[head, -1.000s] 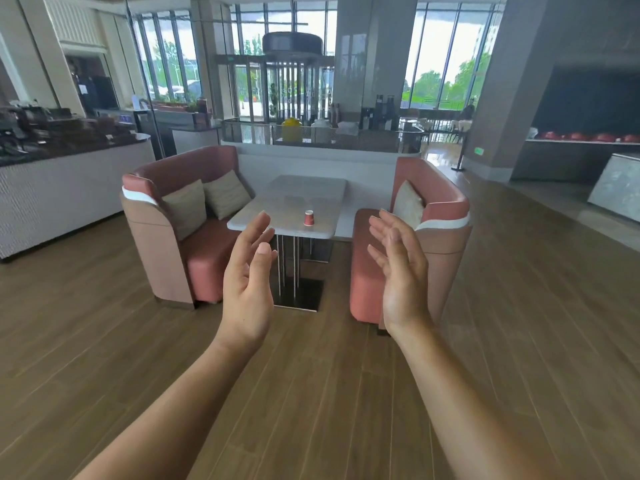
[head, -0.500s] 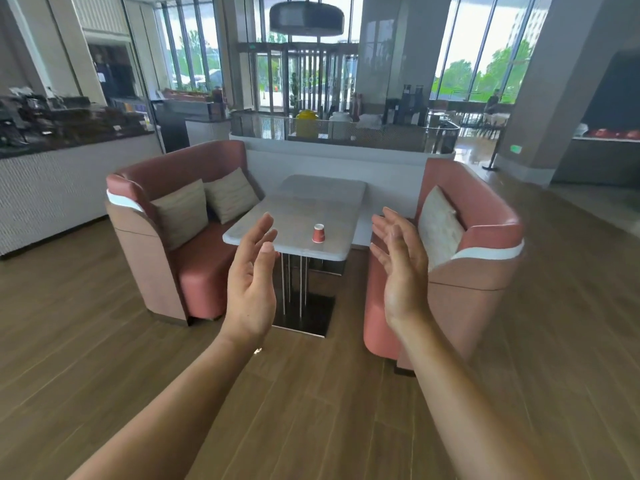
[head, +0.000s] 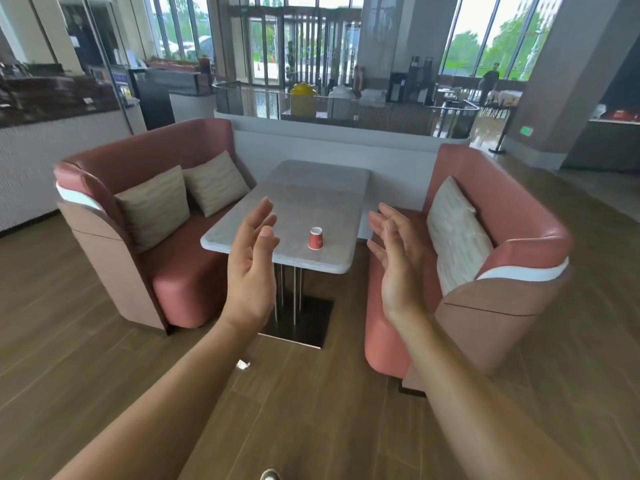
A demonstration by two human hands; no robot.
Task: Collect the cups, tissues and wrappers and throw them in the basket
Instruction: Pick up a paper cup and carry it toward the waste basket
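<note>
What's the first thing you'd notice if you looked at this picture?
Two empty hands, the left hand and right hand, are held up in the middle, palms facing each other. Beyond them a small red cup stands alone near the table's front edge, between the left sofa and right sofa.

Grey stone-topped rectangular table [head: 311,195] between two pink padded booth sofas [head: 180,289] — beige cushions [head: 152,206] on both, wood-plank floor [head: 86,358].

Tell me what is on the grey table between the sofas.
One red cup stands near the front edge of the table. The left hand hides part of its front left, so that part cannot be checked.
</note>
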